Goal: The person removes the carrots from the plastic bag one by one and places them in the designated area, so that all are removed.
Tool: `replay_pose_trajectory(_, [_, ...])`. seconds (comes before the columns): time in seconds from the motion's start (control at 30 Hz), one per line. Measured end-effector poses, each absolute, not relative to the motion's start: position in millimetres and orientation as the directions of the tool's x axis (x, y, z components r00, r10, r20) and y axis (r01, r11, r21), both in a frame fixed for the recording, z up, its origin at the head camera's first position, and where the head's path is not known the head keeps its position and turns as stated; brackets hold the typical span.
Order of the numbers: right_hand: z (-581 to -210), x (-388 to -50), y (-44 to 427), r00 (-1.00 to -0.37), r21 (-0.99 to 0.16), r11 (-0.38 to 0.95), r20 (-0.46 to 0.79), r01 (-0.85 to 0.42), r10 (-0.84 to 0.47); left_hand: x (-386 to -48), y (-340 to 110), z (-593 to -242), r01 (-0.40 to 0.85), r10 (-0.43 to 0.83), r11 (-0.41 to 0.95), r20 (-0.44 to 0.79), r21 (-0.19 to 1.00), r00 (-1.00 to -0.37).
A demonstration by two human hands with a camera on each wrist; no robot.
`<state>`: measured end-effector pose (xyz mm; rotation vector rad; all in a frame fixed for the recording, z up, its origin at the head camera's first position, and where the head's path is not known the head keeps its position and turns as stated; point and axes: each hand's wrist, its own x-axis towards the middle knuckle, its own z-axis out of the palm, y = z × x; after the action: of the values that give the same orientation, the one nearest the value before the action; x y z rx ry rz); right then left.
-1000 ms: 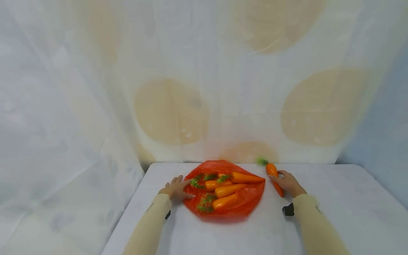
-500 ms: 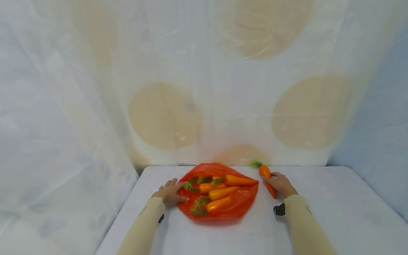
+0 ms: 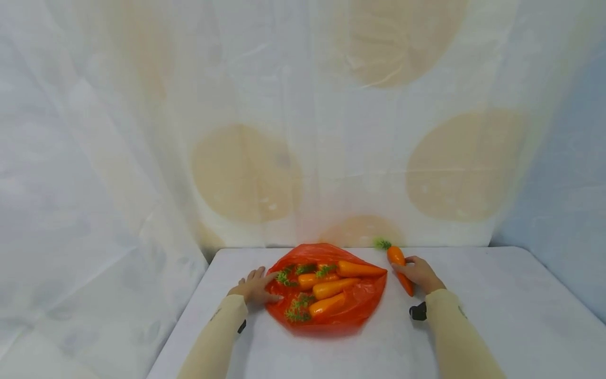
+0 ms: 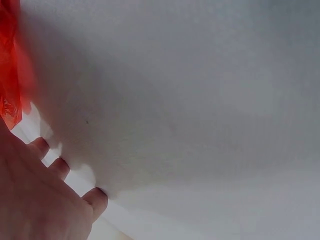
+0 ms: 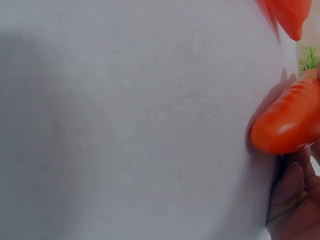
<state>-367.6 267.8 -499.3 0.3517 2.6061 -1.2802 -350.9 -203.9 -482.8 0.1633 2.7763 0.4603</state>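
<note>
A red plastic bag (image 3: 368, 301) lies spread in the head view, with several orange carrots (image 3: 331, 287) and their green tops on it. At its left edge rests my left hand (image 3: 252, 289), fingers spread, thumb over the plastic. The left wrist view shows that hand (image 4: 42, 197) with fingertips on the table beside the red bag (image 4: 9, 65). To the bag's right, my right hand (image 3: 420, 274) holds a single carrot (image 3: 395, 256) between thumb and fingers, leafy top pointing away. Seen from the right wrist, this carrot (image 5: 287, 125) sits close above the table, fingers (image 5: 287, 185) partly behind it.
A white table (image 3: 492, 316) carries everything. Behind it hangs a pale curtain (image 3: 350, 131) with large tan circles, and another pale sheet (image 3: 94, 237) stands along the left. A black wrist device (image 3: 418, 311) shows under the right sleeve.
The head view has shifted slightly, so everything sits a little further left and lower. Both hands keep their places relative to the bag and the held carrot.
</note>
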Motion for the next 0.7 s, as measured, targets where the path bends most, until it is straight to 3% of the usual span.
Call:
replay_pose_trajectory(0.37, [-496.3, -371.5, 264.3, -0.941, -0.711, 0.624, -0.310, 0.326, 0.139, -356.4, -206.1, -487.9, 0.045, 0.148, 0.945, -0.300, 0.323, -0.942])
replay_pose_trajectory(0.7, [-494.5, -360.8, 263.7, -0.961, -0.711, 0.651, -0.254, 0.265, 0.112, -355.3, -204.8, -489.0, 0.062, 0.159, 0.948, -0.298, 0.312, -0.941])
